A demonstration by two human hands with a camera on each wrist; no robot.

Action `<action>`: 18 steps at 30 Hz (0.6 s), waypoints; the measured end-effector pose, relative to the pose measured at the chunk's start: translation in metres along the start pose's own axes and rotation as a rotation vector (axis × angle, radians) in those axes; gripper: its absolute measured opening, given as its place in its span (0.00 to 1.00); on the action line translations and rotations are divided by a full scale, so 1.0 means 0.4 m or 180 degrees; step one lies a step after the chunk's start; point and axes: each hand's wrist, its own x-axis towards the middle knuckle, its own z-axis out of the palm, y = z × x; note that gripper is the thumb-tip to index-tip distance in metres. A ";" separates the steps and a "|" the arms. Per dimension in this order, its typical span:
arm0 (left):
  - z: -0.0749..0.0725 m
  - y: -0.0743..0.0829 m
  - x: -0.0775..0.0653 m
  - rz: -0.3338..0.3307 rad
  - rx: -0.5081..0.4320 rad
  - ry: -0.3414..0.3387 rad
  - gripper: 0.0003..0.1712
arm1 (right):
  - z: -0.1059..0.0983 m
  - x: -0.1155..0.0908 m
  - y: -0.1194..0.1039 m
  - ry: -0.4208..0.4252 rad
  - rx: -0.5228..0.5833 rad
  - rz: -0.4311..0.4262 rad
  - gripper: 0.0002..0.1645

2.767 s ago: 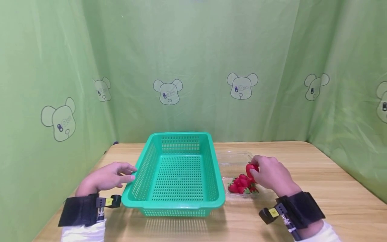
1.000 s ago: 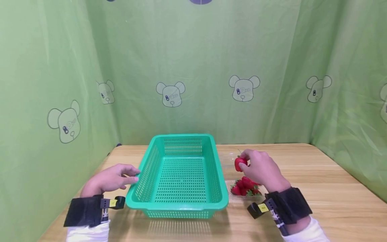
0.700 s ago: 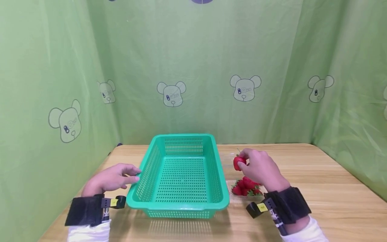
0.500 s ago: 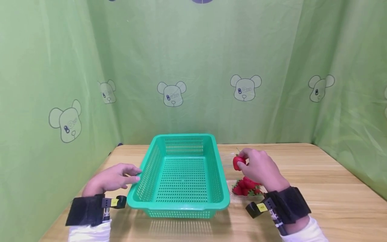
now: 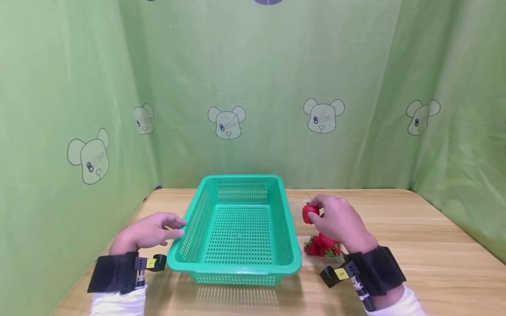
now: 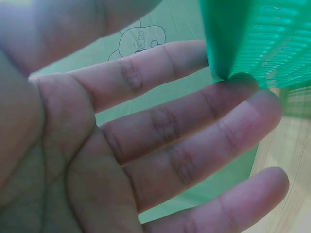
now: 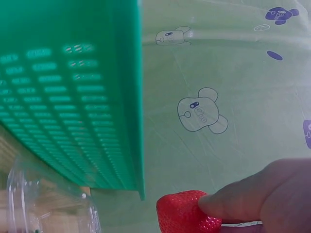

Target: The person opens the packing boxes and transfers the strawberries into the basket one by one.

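Note:
A strawberry is pinched between the thumb and fingers of my right hand, held above the table to the right of the green basket. In the right wrist view the same strawberry shows at the bottom, beside the basket's outer wall. My left hand lies at the basket's left rim with its fingers extended. Seen from the left wrist, those fingers are nearly straight and spread, the tips touching the basket's side. The basket holds nothing.
More strawberries lie in a clear plastic box right of the basket, partly behind my right hand. The box's clear plastic also shows in the right wrist view. Green curtains with bear heads surround the wooden table.
My right hand has lifted the strawberry out of the clear box and carried it left toward the basket. The left hand stays at the rim; the head view has shifted slightly.

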 end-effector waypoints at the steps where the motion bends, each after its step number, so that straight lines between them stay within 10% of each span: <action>1: 0.000 -0.001 0.000 -0.0002 0.0004 0.0004 0.23 | 0.000 0.000 -0.002 0.0004 0.0012 -0.0003 0.12; 18: 0.003 -0.001 0.000 -0.0071 0.0010 0.0046 0.22 | 0.015 0.010 -0.041 0.0049 0.0123 -0.0071 0.12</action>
